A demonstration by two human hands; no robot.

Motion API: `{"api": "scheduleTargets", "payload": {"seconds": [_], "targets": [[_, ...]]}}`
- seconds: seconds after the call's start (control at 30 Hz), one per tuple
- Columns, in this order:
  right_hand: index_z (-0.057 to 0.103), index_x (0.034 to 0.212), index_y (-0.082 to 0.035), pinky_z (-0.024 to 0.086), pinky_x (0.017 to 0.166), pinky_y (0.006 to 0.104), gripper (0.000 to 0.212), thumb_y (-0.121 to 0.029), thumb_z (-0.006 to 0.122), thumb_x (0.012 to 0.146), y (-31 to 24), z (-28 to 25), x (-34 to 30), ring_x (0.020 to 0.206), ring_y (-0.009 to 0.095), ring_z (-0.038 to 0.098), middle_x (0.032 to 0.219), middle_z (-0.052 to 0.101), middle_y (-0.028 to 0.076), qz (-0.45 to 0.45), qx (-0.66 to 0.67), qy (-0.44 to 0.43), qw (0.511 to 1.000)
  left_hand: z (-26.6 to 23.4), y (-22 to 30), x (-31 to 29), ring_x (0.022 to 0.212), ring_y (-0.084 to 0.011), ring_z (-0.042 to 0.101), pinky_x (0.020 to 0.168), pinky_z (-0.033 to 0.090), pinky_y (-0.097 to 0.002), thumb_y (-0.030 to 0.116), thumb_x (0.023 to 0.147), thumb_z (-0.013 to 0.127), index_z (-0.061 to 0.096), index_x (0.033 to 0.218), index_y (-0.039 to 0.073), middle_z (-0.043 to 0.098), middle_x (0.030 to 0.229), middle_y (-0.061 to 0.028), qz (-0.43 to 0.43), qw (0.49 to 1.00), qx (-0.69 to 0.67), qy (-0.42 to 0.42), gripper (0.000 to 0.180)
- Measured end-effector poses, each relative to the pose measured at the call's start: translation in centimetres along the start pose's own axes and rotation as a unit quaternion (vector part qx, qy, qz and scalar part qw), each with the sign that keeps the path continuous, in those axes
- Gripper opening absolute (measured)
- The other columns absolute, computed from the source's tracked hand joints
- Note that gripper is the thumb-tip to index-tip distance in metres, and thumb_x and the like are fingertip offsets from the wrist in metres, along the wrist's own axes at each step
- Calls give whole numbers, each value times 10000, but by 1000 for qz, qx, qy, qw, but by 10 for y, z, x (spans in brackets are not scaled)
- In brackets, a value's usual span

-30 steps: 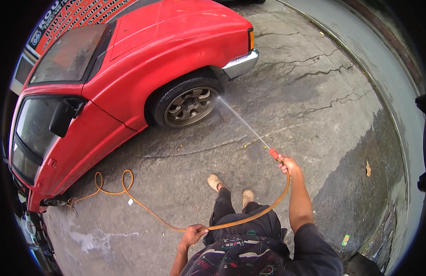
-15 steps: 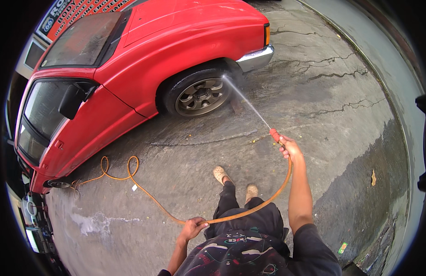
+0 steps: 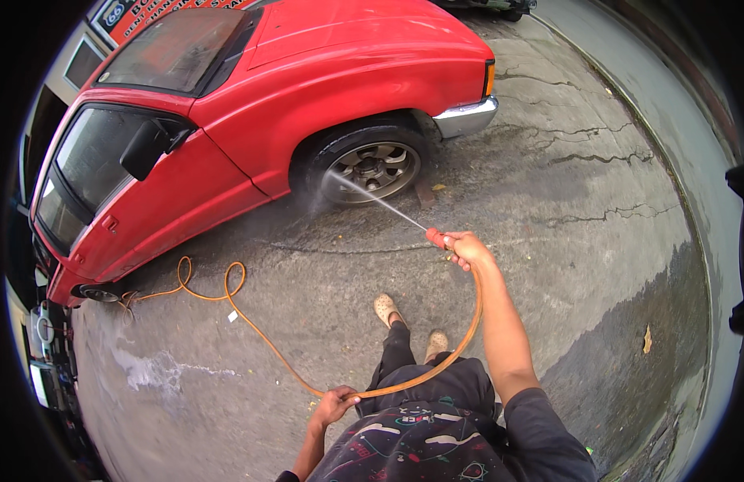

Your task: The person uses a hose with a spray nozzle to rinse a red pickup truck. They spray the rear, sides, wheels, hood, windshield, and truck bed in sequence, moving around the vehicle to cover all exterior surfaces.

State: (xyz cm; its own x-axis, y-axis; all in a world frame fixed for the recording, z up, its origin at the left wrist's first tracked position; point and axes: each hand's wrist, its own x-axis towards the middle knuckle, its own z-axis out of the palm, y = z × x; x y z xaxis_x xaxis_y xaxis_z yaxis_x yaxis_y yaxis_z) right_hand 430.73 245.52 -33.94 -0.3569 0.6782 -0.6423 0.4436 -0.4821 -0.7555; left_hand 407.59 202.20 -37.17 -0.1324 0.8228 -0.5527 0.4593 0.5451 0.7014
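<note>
My right hand (image 3: 470, 250) is closed round a red hose nozzle (image 3: 438, 238), arm stretched forward. A thin jet of water runs from it to the left side of the front wheel (image 3: 372, 170) on a red car (image 3: 348, 72), where mist spreads off the tyre. From the nozzle an orange hose (image 3: 420, 377) bends down across my waist. Low in front of my body, my left hand (image 3: 333, 404) grips that hose. Beyond it, the hose runs left over the ground in loose loops toward the car's rear wheel (image 3: 99, 294).
Cracked concrete (image 3: 580, 241) surrounds my feet, with wet dark patches at right and a whitish puddle (image 3: 155, 373) at left. A curb line (image 3: 669, 169) curves along the right. Part of another vehicle (image 3: 500, 8) shows at the top. A brown wedge (image 3: 425, 195) sits by the front wheel.
My right hand has swung left with the nozzle. The water jet has moved from the wheel's upper right edge to its left side. My left hand keeps its hold on the hose.
</note>
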Motion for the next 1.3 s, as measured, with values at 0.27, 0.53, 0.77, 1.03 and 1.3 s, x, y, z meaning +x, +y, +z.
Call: {"api": "scheduleTargets", "payload": {"seconds": [0.27,0.53,0.77,1.03,1.3], "targets": [[510,1296,-136,280,334,220,393,-306,498,942,55,-47,-4,409,62,354,607,486,19,38,64,77,994,-4,7,15,770,-228,624,689,486,-343,250,814,691,658,931,10,647,840,-113,31,999,12,16,269],[542,1212,-147,253,336,214,314,-314,484,953,131,-51,-14,405,60,340,595,475,15,100,165,73,978,-7,7,0,744,-287,628,670,491,-376,269,788,700,665,876,10,647,788,-142,85,996,33,22,276],[549,1158,-128,258,337,224,290,-321,478,954,149,-10,-19,401,73,343,598,471,20,191,92,38,977,-31,-18,-30,745,-270,638,666,494,-367,288,792,698,678,912,26,654,793,-142,63,997,-3,40,289],[496,1297,-142,260,341,202,392,-308,508,942,41,107,-34,429,65,366,655,498,26,72,33,-36,996,-42,-98,-94,742,-271,633,667,491,-363,307,794,700,678,911,24,650,772,-127,83,989,-60,107,306],[454,1354,-140,263,334,211,444,-258,523,931,-58,293,-104,445,60,377,627,479,3,-11,-115,-3,993,-74,-204,-171,756,-274,632,673,490,-368,269,759,737,691,900,24,660,787,-122,69,973,-145,167,286]]}}
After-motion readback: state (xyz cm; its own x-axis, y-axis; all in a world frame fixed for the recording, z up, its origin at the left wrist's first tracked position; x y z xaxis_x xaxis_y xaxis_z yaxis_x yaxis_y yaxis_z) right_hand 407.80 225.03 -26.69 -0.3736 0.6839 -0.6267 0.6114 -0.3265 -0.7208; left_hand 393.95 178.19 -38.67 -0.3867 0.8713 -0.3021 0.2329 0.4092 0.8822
